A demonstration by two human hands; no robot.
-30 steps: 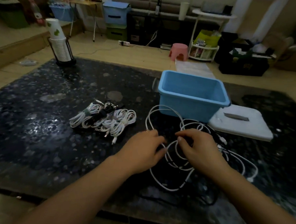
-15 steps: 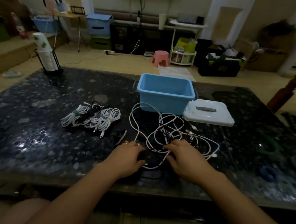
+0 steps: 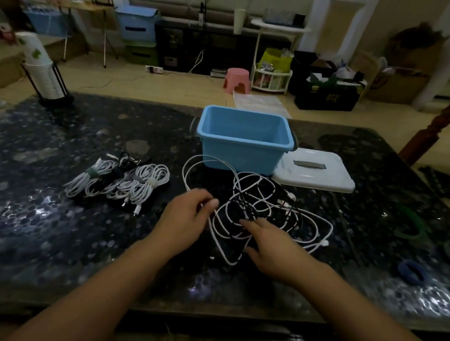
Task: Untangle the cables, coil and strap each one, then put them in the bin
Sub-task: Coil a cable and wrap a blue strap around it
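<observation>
1. The left hand [image 3: 183,217] has its fingers [image 3: 211,203] curled, pinching a white strand at the left edge of the tangled cables [image 3: 258,211].
2. The right hand [image 3: 272,244] lies over the near side of the tangle with fingers [image 3: 249,223] stretched fairly straight, touching the loops without closing on anything.
3. The tangle is a mix of white and black cables, lying on the tabletop [image 3: 59,227] just in front of the blue bin [image 3: 243,140] (one wide white loop reaches the bin's front wall).
4. To do this step well, I would follow the pinched strand toward a free plug and ease loops off it one at a time, since a hard pull would likely tighten the knot.
5. Left of the tangle lie coiled cables [image 3: 119,181], already strapped and not yet in the bin, which looks empty.
6. A white lid [image 3: 315,171] rests just right of the bin.
7. The tabletop is dark, speckled and glossy; a cup stack [image 3: 40,66] stands at its far left corner.
8. Beyond are a pale floor, a pink stool [image 3: 236,80] and cluttered shelving.
</observation>
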